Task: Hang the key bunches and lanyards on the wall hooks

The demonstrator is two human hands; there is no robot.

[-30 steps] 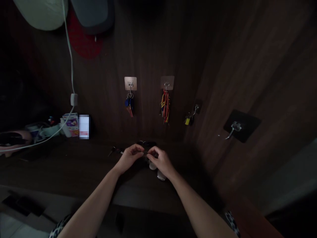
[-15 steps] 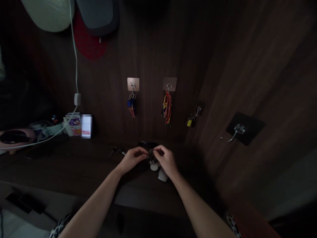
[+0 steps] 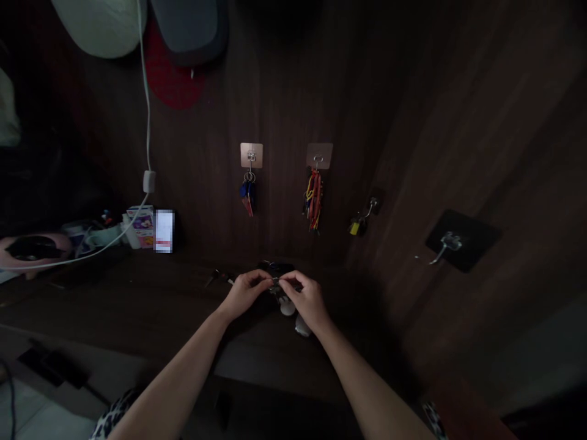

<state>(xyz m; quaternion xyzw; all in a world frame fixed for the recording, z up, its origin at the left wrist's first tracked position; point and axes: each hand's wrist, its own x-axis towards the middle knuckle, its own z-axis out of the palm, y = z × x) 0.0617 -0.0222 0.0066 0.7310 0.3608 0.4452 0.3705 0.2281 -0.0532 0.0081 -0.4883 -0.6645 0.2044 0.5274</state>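
My left hand (image 3: 244, 294) and my right hand (image 3: 308, 299) meet over the dark shelf, thumbs and fingertips pinched on a metal key ring (image 3: 276, 282). From it hang small keys or tags, too dim to tell apart. Below, between the hands, shows a pale rounded fob (image 3: 287, 307). A grey, smooth fob (image 3: 302, 326) lies under my right wrist side; whether it is on the same ring I cannot tell. Left of my left hand a dark key (image 3: 212, 278) rests on the shelf. Behind my fingertips lies a black object (image 3: 280, 267), partly covered.
On the back panel hang a blue and red key bunch (image 3: 248, 198), colourful cords (image 3: 313, 198) and a yellow-tagged bunch (image 3: 354, 227). A bare hook (image 3: 444, 245) juts from the right wall. At left are small boxes (image 3: 142, 227), a white cable (image 3: 147, 122) and caps (image 3: 190, 30) above.
My fingertips have drawn closer together at the key ring, and the ring's keys hang slightly differently. The whole view has shifted a little, so the background sits further right.
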